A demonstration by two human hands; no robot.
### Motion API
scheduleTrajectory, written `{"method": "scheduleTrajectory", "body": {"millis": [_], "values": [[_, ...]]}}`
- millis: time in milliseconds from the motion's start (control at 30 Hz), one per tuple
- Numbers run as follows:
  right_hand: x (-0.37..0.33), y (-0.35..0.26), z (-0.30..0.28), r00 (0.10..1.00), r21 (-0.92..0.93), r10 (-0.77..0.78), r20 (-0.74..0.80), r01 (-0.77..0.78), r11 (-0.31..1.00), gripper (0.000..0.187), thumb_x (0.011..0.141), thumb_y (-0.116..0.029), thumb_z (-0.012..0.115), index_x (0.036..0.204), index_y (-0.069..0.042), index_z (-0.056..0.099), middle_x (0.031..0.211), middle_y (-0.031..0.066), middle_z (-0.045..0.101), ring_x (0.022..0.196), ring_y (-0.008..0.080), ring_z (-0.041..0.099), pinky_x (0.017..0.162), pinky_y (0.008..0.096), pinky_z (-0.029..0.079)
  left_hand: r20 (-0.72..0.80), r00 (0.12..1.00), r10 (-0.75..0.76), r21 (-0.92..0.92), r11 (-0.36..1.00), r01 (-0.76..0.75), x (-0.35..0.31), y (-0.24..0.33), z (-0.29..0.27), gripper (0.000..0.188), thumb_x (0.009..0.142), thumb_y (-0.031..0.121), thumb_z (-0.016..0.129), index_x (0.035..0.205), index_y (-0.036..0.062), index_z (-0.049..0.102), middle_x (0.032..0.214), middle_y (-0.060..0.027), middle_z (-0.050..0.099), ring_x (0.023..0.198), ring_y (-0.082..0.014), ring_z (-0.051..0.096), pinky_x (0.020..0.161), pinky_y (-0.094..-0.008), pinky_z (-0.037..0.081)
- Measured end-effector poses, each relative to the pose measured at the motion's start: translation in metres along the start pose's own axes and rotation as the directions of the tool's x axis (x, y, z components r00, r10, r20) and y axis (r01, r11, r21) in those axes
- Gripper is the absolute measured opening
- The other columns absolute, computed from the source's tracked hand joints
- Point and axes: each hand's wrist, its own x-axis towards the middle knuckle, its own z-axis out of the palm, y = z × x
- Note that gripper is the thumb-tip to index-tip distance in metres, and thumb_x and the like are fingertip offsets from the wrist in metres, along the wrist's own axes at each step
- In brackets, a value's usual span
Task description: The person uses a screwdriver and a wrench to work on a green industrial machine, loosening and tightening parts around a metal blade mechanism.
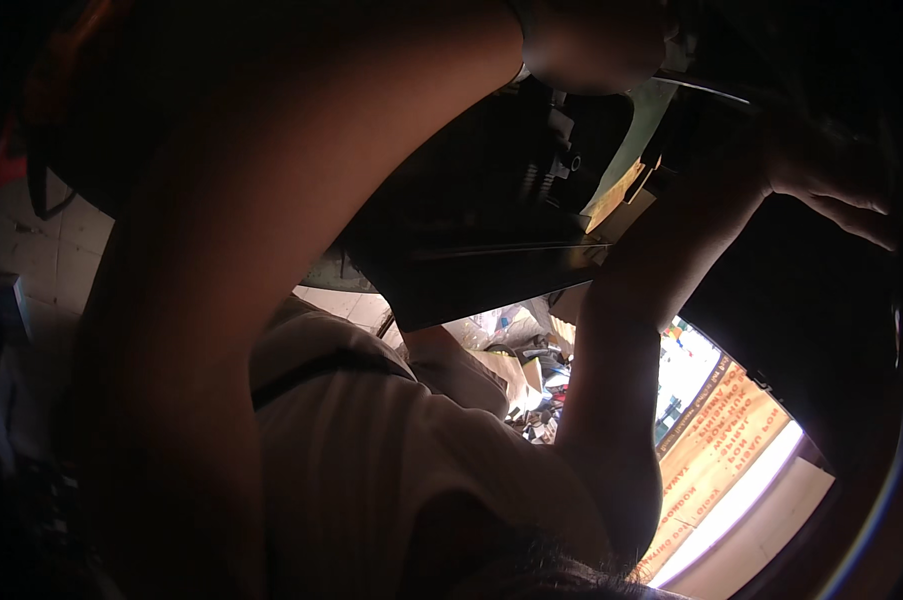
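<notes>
My left hand (pixel 599 48) is raised at the top centre, with a dark band round its wrist. Only its back shows. The fingers are lost in shadow, so what they hold, if anything, is hidden. Just right of it runs a thin shiny strip (pixel 706 86), above a curved pale green edge (pixel 639 130). My right hand (pixel 833 185) reaches to the upper right, dimly lit. Its fingers look stretched out against a large dark surface (pixel 771 280); I cannot tell whether they press on it.
A dark flat panel (pixel 481 275) with a pointed corner hangs between my arms, below dark mechanical parts (pixel 561 150). Cluttered small items (pixel 546 400) lie beyond my body. A yellow banner (pixel 716 440) shows in bright light at the lower right. Pale tiles (pixel 66 240) are at the left.
</notes>
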Motion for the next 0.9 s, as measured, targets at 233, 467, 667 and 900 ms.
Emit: {"method": "scheduleTrajectory", "body": {"millis": [233,467,667,900], "values": [[0.002,-0.002,-0.015,1.000,-0.036,0.016,-0.004,-0.016,0.999,0.055,0.104,-0.050,0.049,0.121,0.000,0.062,0.099,0.0077,0.060,0.090,0.0174,0.055,0.080,0.0337,0.045,-0.069,0.997,0.031,-0.088,0.995,-0.037,0.009,0.002,0.011,0.031,0.090,0.036,0.071,0.098,0.0063,0.078,0.110,-0.0091,0.070,0.118,-0.0262,0.060,0.108,-0.0439,0.041],[0.000,-0.014,-0.029,0.998,-0.068,0.021,0.053,-0.018,0.998,0.059,0.102,-0.054,0.050,0.122,0.001,0.061,0.102,0.0099,0.061,0.093,0.0191,0.057,0.082,0.0358,0.046,-0.087,0.996,0.029,-0.027,0.999,-0.031,0.009,0.002,0.011,0.031,0.089,0.036,0.072,0.093,0.0062,0.078,0.108,-0.0089,0.071,0.116,-0.0262,0.061,0.109,-0.0443,0.040],[-0.031,-0.041,-0.081,0.981,-0.178,0.020,0.195,0.016,0.984,0.063,0.101,-0.058,0.051,0.122,0.001,0.061,0.105,0.0118,0.063,0.095,0.0205,0.058,0.084,0.0375,0.047,-0.112,0.993,0.035,-0.115,0.992,-0.048,0.012,0.000,0.013,0.029,0.088,0.036,0.073,0.091,0.0072,0.078,0.105,-0.0085,0.071,0.115,-0.0255,0.061,0.109,-0.0447,0.040],[-0.106,-0.088,-0.161,0.696,-0.233,0.232,0.679,-0.095,0.968,0.071,0.099,-0.065,0.052,0.120,0.002,0.062,0.105,0.0135,0.064,0.096,0.0229,0.059,0.084,0.0385,0.048,-0.095,0.995,0.016,-0.113,0.993,-0.027,0.024,0.011,0.018,0.028,0.088,0.034,0.073,0.088,0.0065,0.078,0.100,-0.0085,0.070,0.114,-0.0247,0.062,0.110,-0.0445,0.041]]}}
